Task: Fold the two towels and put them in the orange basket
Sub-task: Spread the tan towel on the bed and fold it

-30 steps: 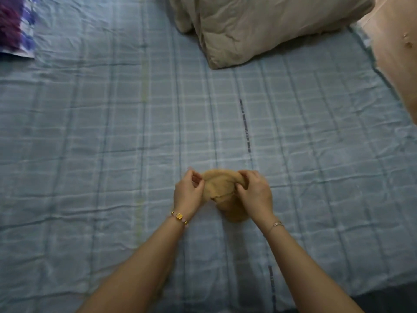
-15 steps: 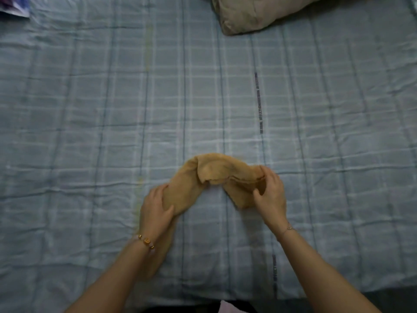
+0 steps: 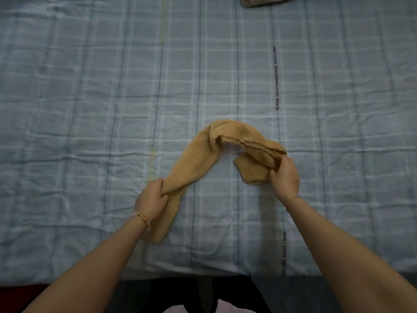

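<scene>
Tan towel (image 3: 198, 159) bunched in an arch on the bed (image 3: 90, 98), blue plaid sheet under it; left hand (image 3: 151, 199) has fingers curled round the towel's near-left end, tail hanging past the wrist; right hand (image 3: 285, 177) pinches the right end, thumb on top; pillow corner (image 3: 259, 1) well beyond the towel; bracelet (image 3: 143, 219) on left wrist.

Dim, flat indoor light, soft focus, faint shadows, wide-angle bending at edges
</scene>
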Available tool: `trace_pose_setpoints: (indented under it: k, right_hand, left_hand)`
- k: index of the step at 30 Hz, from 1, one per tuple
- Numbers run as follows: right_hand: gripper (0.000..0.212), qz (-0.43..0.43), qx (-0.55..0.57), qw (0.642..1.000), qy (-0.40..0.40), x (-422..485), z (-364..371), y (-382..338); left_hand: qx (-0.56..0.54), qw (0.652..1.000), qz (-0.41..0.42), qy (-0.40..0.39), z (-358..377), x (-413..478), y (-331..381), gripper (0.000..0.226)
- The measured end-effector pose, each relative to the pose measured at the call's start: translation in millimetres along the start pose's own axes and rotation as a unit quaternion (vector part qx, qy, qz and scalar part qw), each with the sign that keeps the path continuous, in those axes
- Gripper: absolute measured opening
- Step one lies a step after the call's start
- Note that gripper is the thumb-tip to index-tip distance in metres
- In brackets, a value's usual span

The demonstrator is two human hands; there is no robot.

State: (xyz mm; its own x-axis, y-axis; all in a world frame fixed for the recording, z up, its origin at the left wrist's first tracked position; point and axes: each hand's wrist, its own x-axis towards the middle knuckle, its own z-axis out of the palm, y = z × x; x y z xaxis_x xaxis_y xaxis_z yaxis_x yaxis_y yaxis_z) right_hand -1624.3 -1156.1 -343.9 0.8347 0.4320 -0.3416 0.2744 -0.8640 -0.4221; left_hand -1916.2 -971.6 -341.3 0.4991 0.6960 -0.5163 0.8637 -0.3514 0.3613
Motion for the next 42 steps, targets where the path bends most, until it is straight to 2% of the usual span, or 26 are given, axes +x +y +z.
trace_pose_setpoints:
  k: [3, 7, 12, 17, 20, 23, 27, 32, 35, 39, 42]
  right_hand:
    - [0.015, 0.025, 0.016, 0.999, 0.019, 3, -3, 3]
    - [0.017, 0.018, -0.025, 0.999, 0.034, 8, -14, 11]
    - [0.015, 0.039, -0.048, 0.996, 0.070, 12, -38, 28]
    - [0.014, 0.030, -0.063, 0.996, 0.064, 4, -47, 34]
    - [0.023, 0.030, -0.037, 0.997, 0.061, -6, -40, 31]
    - [0.030, -0.010, -0.035, 0.992, 0.119, -23, -30, 18]
    - [0.031, -0.131, -0.061, 0.976, 0.163, -48, -6, -14]
    - [0.025, -0.259, -0.051, 0.963, 0.050, -72, 34, -66]
    - [0.023, -0.302, -0.050, 0.952, -0.025, -83, 61, -94]
    - [0.026, -0.336, -0.112, 0.933, -0.066, -93, 90, -116]
    - [0.033, -0.329, -0.187, 0.923, -0.068, -94, 106, -126]
  left_hand:
    - [0.016, 0.999, 0.027, 0.034, -15, 6, -12, 0.016]
    - [0.075, 0.993, 0.061, 0.061, -48, 19, -38, 0.021]
    - [0.116, 0.986, 0.041, 0.112, -88, 34, -57, 0.027]
    - [0.137, 0.986, 0.035, 0.094, -94, 39, -64, 0.026]
    - [0.142, 0.985, 0.037, 0.091, -84, 39, -61, 0.036]
    - [0.142, 0.982, 0.055, 0.108, -66, 32, -51, 0.044]
    - [0.146, 0.967, 0.137, 0.160, -43, 15, -27, 0.036]
    - [0.156, 0.960, 0.185, 0.140, -22, 5, -14, 0.037]
    - [0.168, 0.959, 0.193, 0.119, -21, -1, -19, 0.027]
    - [0.176, 0.969, 0.139, 0.101, -25, -1, -34, 0.046]
    - [0.177, 0.972, 0.134, 0.080, -26, 4, -43, 0.056]
